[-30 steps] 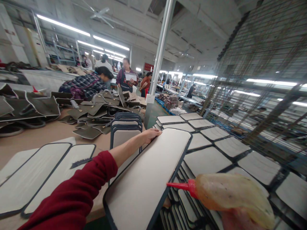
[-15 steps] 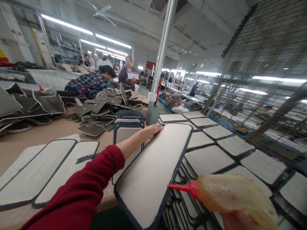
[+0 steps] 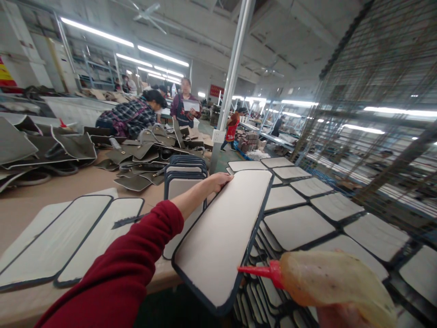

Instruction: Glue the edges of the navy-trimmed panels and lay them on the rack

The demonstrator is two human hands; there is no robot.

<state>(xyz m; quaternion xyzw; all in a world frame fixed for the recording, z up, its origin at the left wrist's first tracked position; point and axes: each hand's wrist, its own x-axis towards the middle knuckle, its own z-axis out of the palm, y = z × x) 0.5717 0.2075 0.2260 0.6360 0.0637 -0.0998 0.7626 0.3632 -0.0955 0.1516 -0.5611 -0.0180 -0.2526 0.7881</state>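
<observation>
My left hand (image 3: pixel 221 181) grips the upper left edge of a white panel with a dark rim (image 3: pixel 221 237), which hangs tilted in front of me. At the lower right, my right hand (image 3: pixel 341 314) is wrapped round a squeeze bottle of yellowish liquid (image 3: pixel 334 280), mostly hidden behind it. The bottle's red nozzle (image 3: pixel 259 271) points left, its tip at the panel's lower right edge. Behind my left forearm stands a stack of similar dark-rimmed panels (image 3: pixel 184 191).
More rimmed panels (image 3: pixel 297 223) lie in rows at the right. Two others (image 3: pixel 82 228) and a dark brush (image 3: pixel 128 221) are on the table at left. Grey-green bag pieces (image 3: pixel 136 157) are piled behind. A metal post (image 3: pixel 235 68) rises ahead; several people are beyond.
The held panel has shifted slightly up and tilted a little, its lower end moving right. Near the post, a person in a red apron has come further into view.
</observation>
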